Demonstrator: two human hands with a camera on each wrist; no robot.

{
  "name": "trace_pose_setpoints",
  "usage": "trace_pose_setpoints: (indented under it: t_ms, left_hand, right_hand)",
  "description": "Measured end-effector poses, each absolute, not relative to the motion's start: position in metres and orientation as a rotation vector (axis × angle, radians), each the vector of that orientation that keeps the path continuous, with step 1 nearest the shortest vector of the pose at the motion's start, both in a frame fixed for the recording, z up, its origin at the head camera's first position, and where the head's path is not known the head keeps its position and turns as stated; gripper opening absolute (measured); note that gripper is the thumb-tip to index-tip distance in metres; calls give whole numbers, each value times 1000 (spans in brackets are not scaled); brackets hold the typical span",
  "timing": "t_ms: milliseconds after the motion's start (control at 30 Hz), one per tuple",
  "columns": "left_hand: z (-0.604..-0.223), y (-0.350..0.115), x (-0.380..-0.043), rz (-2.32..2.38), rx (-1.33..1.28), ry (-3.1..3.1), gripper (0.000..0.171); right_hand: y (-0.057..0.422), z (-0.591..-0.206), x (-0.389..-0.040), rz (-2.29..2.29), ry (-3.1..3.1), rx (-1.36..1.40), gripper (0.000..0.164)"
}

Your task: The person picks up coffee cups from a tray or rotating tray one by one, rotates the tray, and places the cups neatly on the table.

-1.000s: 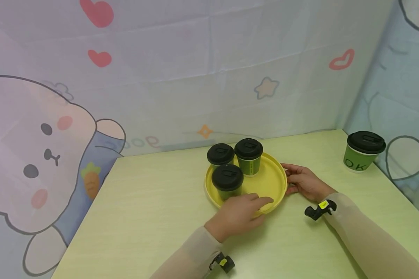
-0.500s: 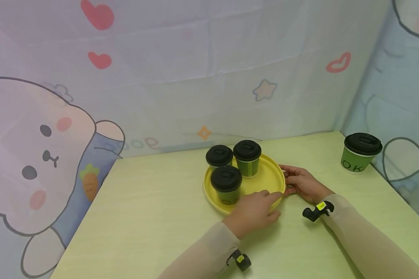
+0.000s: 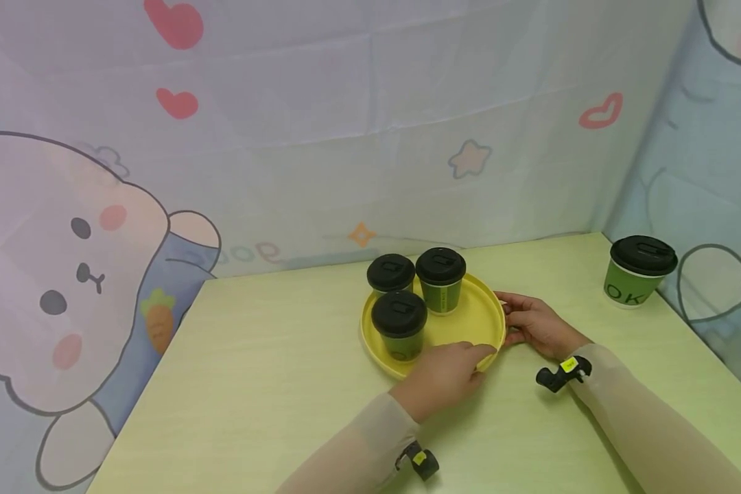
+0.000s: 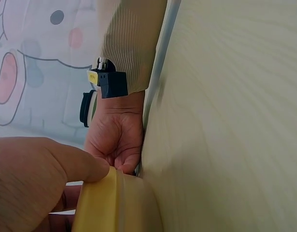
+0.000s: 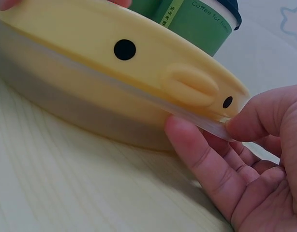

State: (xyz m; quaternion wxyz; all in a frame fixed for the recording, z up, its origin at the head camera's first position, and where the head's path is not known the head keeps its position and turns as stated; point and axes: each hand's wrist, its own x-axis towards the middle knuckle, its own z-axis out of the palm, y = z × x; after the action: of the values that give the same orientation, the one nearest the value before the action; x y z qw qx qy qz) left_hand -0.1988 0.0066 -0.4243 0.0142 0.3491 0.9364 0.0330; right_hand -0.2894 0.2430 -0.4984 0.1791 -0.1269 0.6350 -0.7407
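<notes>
A round yellow tray (image 3: 478, 319) carries three green paper cups with black lids: one at the front (image 3: 401, 326), one at the back left (image 3: 390, 273) and one at the back right (image 3: 440, 280). My left hand (image 3: 441, 377) pinches the tray's front right rim; in the left wrist view its thumb lies on the rim and the other fingers are partly hidden. My right hand (image 3: 540, 328) holds the tray's right side. The right wrist view shows thumb and fingers of the right hand (image 5: 255, 169) at the edge, beside the tray wall's black eyes and raised beak (image 5: 192, 87).
Another lidded green cup (image 3: 634, 274), marked OK, stands on the right of the pale table (image 3: 259, 357). A patterned cloth backdrop (image 3: 321, 123) rises behind the table and along its sides. Both wrists wear small black cameras.
My left hand has moved right along the tray's front, and its outstretched fingers have come down onto the rim. The right hand keeps its hold; tray and cups stay in place.
</notes>
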Motion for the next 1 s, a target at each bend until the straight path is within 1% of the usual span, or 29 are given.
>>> trace_pose_setpoints:
  t_ms: [267,467,1000]
  left_hand:
    - [-426,-3,-200,89,1136,2898,36]
    - [-428,-17,-203,114,1269,2871,28]
    - [-427,-40,-206,184,1391,2800,29]
  right_hand:
    - [243,-497,-289,-2085,1811,-352,62]
    - [242,-496,-288,-2090,1795,-337,63]
    - [242,-495,-287,-2116,1752,-382,63]
